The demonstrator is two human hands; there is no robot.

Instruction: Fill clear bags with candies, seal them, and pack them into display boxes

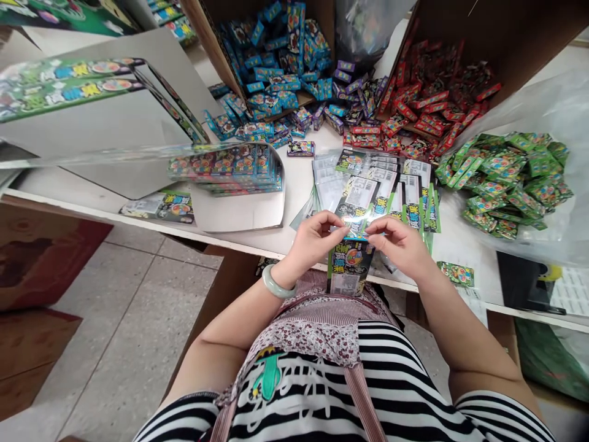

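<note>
My left hand (315,239) and my right hand (398,242) both pinch the top edge of a small printed plastic packet (348,270), which hangs upright just in front of the table's near edge. A pale green bangle sits on my left wrist. Right behind my hands, a fan of flat empty packets (368,184) lies on the white table (294,178). Small boxes are heaped further back: blue boxes (276,67) at the centre, purple boxes (350,98) beside them, red boxes (427,98) to the right, green boxes (506,178) at far right.
A clear sleeve holding a stack of filled packets (230,169) lies on the table left of my hands. Printed display cards (69,86) lean at far left. Open cardboard cartons (506,37) stand behind the heaps. A black object (524,282) rests at the table's right edge. The floor is tiled.
</note>
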